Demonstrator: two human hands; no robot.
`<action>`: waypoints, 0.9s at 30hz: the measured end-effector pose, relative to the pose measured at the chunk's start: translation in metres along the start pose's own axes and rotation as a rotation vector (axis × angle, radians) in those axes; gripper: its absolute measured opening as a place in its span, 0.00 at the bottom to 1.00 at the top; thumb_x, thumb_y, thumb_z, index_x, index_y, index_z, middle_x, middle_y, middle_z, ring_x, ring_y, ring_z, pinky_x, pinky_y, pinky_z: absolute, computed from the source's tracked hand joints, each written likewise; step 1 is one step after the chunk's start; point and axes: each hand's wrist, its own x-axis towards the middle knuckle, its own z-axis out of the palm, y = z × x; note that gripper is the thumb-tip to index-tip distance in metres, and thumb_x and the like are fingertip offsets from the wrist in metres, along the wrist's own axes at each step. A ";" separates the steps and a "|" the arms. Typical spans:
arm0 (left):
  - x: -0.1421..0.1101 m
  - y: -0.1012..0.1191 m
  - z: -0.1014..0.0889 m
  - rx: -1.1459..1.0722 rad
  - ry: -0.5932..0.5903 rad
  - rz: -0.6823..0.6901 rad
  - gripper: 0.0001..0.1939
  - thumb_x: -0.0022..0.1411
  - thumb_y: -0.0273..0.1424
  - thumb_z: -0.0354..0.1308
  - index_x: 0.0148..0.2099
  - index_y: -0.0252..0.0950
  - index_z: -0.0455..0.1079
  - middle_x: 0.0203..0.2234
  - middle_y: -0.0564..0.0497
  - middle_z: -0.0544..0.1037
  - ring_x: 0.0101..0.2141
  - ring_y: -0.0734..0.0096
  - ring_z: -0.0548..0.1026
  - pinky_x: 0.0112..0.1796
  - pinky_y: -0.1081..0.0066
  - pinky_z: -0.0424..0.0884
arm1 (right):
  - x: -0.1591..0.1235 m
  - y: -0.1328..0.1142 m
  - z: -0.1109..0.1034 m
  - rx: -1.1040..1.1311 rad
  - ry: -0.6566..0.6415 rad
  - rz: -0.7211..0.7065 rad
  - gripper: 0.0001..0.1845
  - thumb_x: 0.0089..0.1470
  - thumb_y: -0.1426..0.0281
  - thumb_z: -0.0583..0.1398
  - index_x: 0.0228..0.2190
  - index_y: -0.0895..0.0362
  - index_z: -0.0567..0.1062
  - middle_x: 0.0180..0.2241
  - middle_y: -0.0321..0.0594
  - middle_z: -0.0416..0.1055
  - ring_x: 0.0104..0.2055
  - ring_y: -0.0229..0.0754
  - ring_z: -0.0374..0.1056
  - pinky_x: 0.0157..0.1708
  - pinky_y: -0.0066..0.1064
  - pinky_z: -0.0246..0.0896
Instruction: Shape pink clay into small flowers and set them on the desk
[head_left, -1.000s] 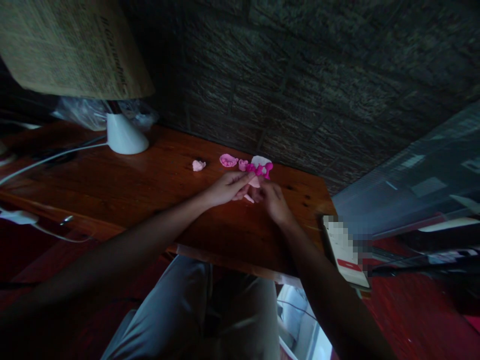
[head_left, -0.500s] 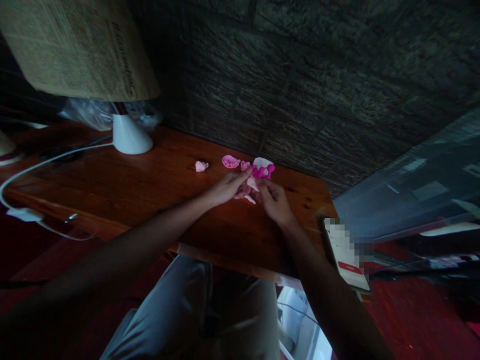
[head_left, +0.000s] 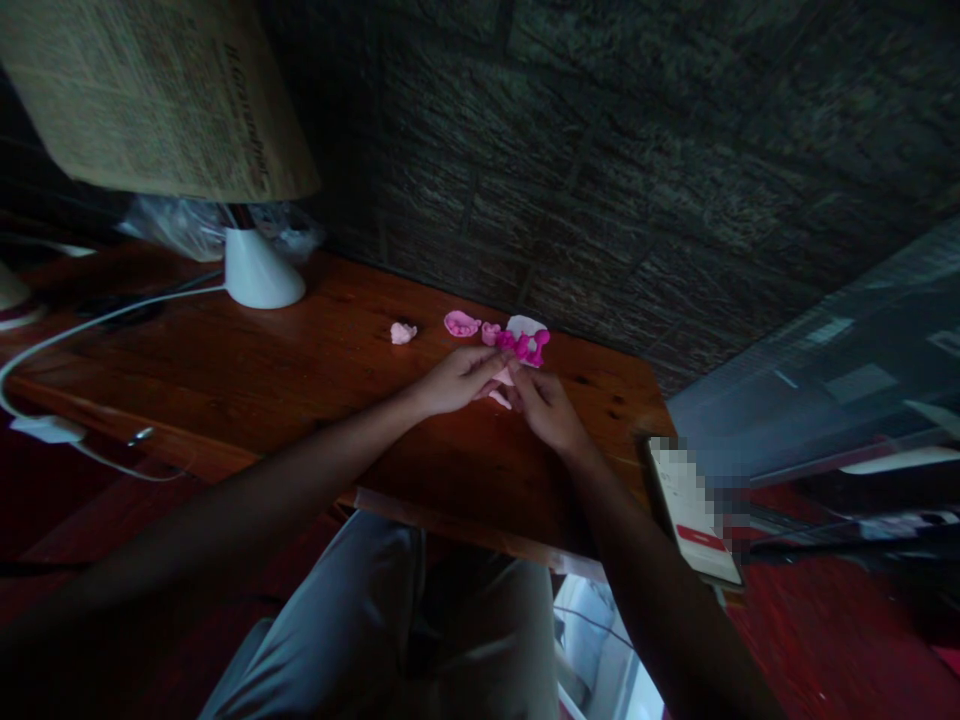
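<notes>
Between my left hand (head_left: 463,379) and my right hand (head_left: 541,398) is a pale pink piece of modelling clay (head_left: 504,376), gripped by the fingers of both, thumbs on top. A thin strip of pale pink clay (head_left: 500,399) shows just below the hands. Right behind the fingers lie bright magenta clay shapes (head_left: 532,348), partly over a whitish flat piece (head_left: 525,325). To their left are a small pink clay shape (head_left: 490,333) and a pink clay bowl shape (head_left: 461,323) with small lumps in it. Farther left sits a pale pink clay lump (head_left: 403,333).
A lamp with a white cone base (head_left: 262,270) and a newsprint shade (head_left: 165,100) stands at the left of the wooden table (head_left: 322,400), its white cable trailing over the edge. A phone (head_left: 694,510) lies at the right edge. A dark stone wall (head_left: 480,150) rises behind.
My fingers have shifted on the pale pink clay, and both thumbs now sit closer together over it. Less of the clay shows, while more of the magenta shapes is uncovered.
</notes>
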 end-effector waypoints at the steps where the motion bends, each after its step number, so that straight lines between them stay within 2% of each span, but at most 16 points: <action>1: 0.000 0.000 0.000 -0.002 0.001 -0.009 0.27 0.69 0.52 0.52 0.26 0.37 0.60 0.15 0.59 0.61 0.17 0.81 0.58 0.20 0.76 0.54 | 0.000 -0.001 0.001 0.008 0.009 -0.003 0.37 0.58 0.35 0.49 0.16 0.52 0.63 0.17 0.32 0.54 0.22 0.37 0.54 0.26 0.32 0.54; 7: 0.001 -0.001 0.002 -0.035 -0.042 -0.122 0.28 0.75 0.45 0.45 0.25 0.35 0.63 0.15 0.56 0.63 0.17 0.81 0.59 0.20 0.76 0.55 | 0.000 -0.002 0.003 0.074 0.006 0.004 0.37 0.56 0.34 0.51 0.19 0.53 0.69 0.16 0.31 0.54 0.20 0.35 0.47 0.22 0.31 0.49; 14: 0.001 -0.001 -0.001 -0.103 -0.024 -0.084 0.21 0.72 0.40 0.51 0.27 0.35 0.62 0.16 0.59 0.61 0.17 0.81 0.58 0.21 0.76 0.54 | 0.000 -0.001 0.003 0.094 0.046 0.023 0.36 0.57 0.35 0.51 0.18 0.52 0.63 0.17 0.31 0.54 0.22 0.37 0.55 0.26 0.32 0.54; 17: 0.000 -0.001 -0.002 -0.105 -0.001 -0.077 0.20 0.70 0.39 0.55 0.26 0.35 0.63 0.16 0.60 0.60 0.18 0.81 0.57 0.22 0.76 0.54 | 0.000 0.002 0.004 0.066 0.073 0.049 0.35 0.56 0.35 0.51 0.20 0.52 0.64 0.18 0.31 0.55 0.23 0.36 0.54 0.26 0.32 0.54; 21: 0.001 -0.001 -0.001 -0.157 0.031 -0.091 0.17 0.69 0.39 0.57 0.30 0.34 0.67 0.17 0.60 0.61 0.18 0.81 0.58 0.22 0.76 0.55 | 0.000 0.006 0.005 0.038 0.075 0.069 0.37 0.56 0.33 0.49 0.19 0.52 0.62 0.18 0.30 0.56 0.22 0.35 0.52 0.25 0.32 0.52; 27: 0.003 -0.001 -0.002 -0.095 0.064 -0.094 0.27 0.71 0.46 0.52 0.23 0.35 0.61 0.15 0.57 0.62 0.18 0.81 0.57 0.21 0.75 0.53 | 0.000 0.005 0.003 0.008 0.120 0.018 0.34 0.57 0.36 0.52 0.20 0.52 0.62 0.18 0.29 0.56 0.21 0.35 0.51 0.24 0.31 0.50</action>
